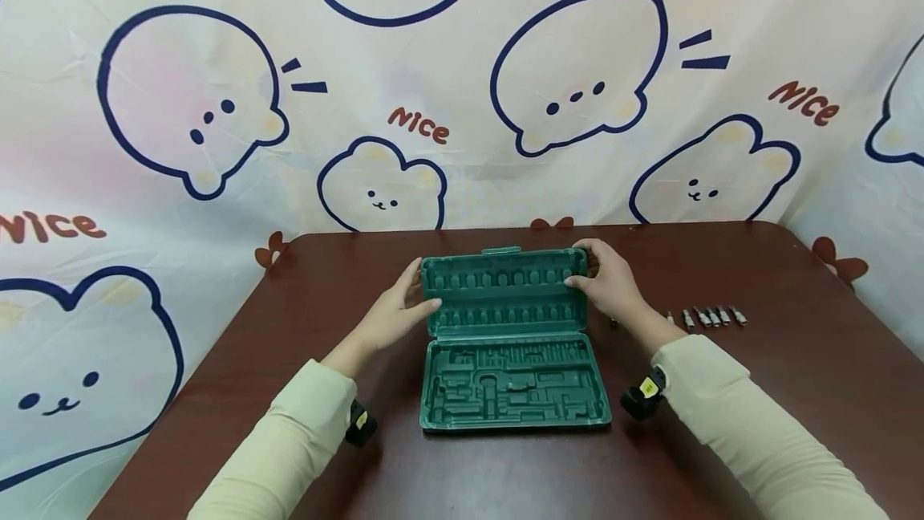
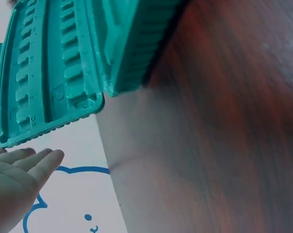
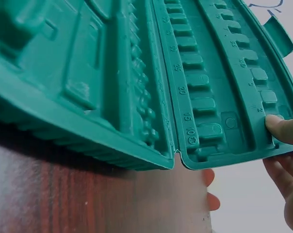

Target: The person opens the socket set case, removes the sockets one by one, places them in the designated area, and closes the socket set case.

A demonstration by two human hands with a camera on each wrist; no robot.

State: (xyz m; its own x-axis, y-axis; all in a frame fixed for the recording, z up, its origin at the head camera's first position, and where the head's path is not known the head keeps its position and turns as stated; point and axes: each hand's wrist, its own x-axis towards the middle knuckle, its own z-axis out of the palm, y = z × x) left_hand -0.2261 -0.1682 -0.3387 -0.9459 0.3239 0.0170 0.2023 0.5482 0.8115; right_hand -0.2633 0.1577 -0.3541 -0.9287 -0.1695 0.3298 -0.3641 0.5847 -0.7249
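Observation:
A green plastic tool case (image 1: 516, 382) lies unfolded on the table, its lid (image 1: 505, 291) raised at the back. Moulded recesses line both halves, and no tools show in them. My right hand (image 1: 612, 283) grips the lid's right edge, thumb on the inner face and fingers behind, as the right wrist view also shows the pinched lid (image 3: 229, 92). By the lid's left edge is my left hand (image 1: 393, 315); its fingers (image 2: 42, 164) are extended in the left wrist view. Whether they touch the lid I cannot tell.
Several small metal socket-like pieces (image 1: 711, 317) stand in a row on the dark wooden table (image 1: 780, 408), right of the case. One small piece (image 1: 613, 322) is partly hidden by the right hand. A printed cloth (image 1: 462, 103) hangs behind the table.

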